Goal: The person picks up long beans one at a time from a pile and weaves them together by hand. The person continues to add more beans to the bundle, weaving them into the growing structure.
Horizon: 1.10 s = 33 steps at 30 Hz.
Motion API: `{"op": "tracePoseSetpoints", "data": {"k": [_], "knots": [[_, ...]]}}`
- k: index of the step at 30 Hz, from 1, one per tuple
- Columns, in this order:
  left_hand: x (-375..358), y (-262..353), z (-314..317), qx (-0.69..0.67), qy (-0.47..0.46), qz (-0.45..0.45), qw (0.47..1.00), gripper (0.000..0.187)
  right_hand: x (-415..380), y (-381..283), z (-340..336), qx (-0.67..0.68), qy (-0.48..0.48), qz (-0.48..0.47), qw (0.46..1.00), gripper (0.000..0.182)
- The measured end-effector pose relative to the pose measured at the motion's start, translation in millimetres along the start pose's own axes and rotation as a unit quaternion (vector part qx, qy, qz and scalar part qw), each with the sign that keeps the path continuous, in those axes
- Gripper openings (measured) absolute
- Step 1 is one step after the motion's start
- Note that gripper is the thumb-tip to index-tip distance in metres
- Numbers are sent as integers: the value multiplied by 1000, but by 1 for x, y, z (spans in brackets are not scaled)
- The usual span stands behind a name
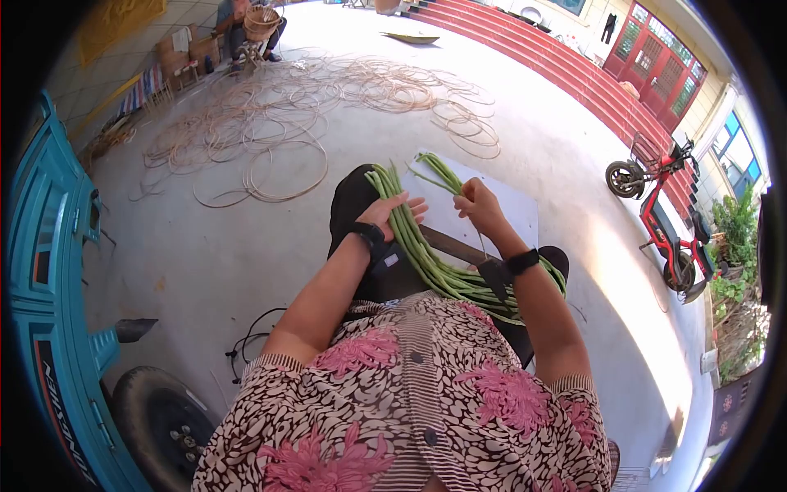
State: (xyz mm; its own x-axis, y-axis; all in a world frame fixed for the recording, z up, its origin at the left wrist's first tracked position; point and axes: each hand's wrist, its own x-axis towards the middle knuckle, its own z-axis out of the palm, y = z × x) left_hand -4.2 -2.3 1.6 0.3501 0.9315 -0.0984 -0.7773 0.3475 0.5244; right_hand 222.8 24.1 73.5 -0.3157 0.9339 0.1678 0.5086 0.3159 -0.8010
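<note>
A thick bundle of long green beans [426, 264] lies across my lap and curves to the right. My left hand [390, 216] is around its upper end, with the beans crossing the palm and the fingers partly extended. Higher and to the right, my right hand [481, 207] is closed at the end of a smaller bunch of long beans [440, 170], which points up and left over a white board [512, 203]. A thin strand hangs below that hand. Between the hands and the lap runs a dark brown strip [451, 246], partly covered by the beans.
Loose coils of thin cane [279, 131] spread over the concrete floor ahead. Another person [254, 37] sits at the far left by a woven basket [261, 23]. A blue vehicle [61, 246] stands left, a red scooter [664, 213] right, and red steps [541, 61] behind.
</note>
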Motion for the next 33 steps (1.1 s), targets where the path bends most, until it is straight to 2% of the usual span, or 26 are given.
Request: {"op": "tracePoseSetpoints", "data": {"k": [3,7,9,12,18,30,33], "knots": [[2,-1,-2,-4,-4,4,1000,33,-28,-21,9,85,-3,-85,993,21],[-3,1,4,1,-32,40,999,32,-68,-38,23,75,-137,-23,987,20],[-7,1,7,2,-18,44,999,33,-71,-25,35,123,-155,-35,980,19],[-5,2,5,13,-21,47,999,35,-72,-21,36,154,-174,7,973,21],[-7,4,6,4,-12,41,999,38,-82,-20,28,133,-191,37,972,21],[3,2,-6,-12,-24,44,999,34,-87,-9,29,192,-168,53,965,19],[1,2,-5,-15,-32,55,998,31,-76,-1,30,163,-89,-21,982,17]]}}
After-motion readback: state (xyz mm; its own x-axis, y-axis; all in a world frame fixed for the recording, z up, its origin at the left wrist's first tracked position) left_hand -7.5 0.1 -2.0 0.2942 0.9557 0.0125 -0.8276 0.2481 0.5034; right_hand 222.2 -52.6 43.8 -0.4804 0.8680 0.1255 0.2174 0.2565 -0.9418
